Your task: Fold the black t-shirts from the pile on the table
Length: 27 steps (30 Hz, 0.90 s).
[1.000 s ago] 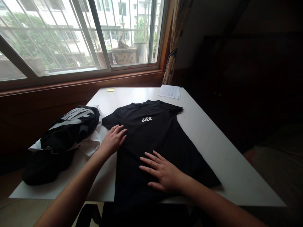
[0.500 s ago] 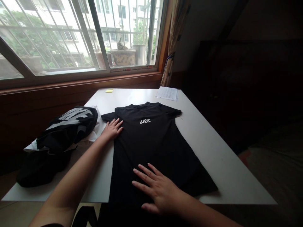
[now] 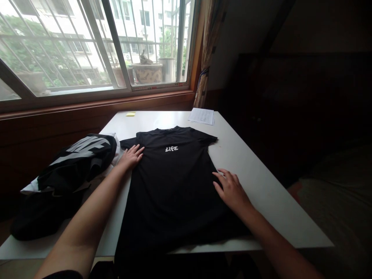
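Grip spread, left hand [image 3: 131,157] and right hand [image 3: 230,187] at black shirt [image 3: 174,186], white print [image 3: 171,148] resembling "LIFE"

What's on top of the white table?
On the white table: a black T-shirt, piled clothes, papers, a yellow note. Anything beneath them is hidden.

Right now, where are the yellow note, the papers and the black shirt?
Yellow note [image 3: 130,114]: head view, its middle.
Papers [image 3: 201,116]: head view, top sheet.
Black shirt [image 3: 174,182]: head view, middle of its body.
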Motion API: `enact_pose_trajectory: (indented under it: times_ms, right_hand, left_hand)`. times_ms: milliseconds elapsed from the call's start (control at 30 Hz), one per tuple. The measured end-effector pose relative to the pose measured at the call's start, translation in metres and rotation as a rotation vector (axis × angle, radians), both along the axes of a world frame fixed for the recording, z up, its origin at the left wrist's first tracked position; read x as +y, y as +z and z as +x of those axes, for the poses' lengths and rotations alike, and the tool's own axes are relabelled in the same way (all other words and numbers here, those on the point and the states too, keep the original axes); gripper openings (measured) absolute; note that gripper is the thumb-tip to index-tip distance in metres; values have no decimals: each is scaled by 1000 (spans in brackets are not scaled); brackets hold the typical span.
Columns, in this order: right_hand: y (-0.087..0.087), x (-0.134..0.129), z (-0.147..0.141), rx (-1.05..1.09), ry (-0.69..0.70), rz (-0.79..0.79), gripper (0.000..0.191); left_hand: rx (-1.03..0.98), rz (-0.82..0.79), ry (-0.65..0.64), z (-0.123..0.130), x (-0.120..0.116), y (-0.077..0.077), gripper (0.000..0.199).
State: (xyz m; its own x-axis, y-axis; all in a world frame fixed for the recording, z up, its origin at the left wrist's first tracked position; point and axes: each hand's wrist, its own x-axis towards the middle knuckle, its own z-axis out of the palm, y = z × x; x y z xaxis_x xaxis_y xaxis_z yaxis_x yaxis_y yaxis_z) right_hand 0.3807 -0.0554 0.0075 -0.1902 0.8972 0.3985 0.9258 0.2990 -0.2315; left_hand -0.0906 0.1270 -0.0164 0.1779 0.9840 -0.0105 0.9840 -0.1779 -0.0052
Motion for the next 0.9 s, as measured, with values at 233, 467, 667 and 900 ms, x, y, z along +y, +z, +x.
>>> enact_pose_trajectory:
  times_ms: [233, 467, 667, 900]
  right_hand:
    - [-27, -46, 26, 79, 7, -123, 35]
    - [21, -70, 18, 304, 242, -640, 28]
    - [48, -52, 32, 313, 295, -983, 25]
    - [38, -26, 54, 366, 164, -1311, 47]
  left_hand:
    - [-21, 245, 78, 13, -8, 12, 55]
    - [-110, 298, -281, 88, -52, 41, 37]
    - [-195, 41, -819, 176, -149, 65, 22]
    - [-207, -210, -1070, 192, -228, 81, 45]
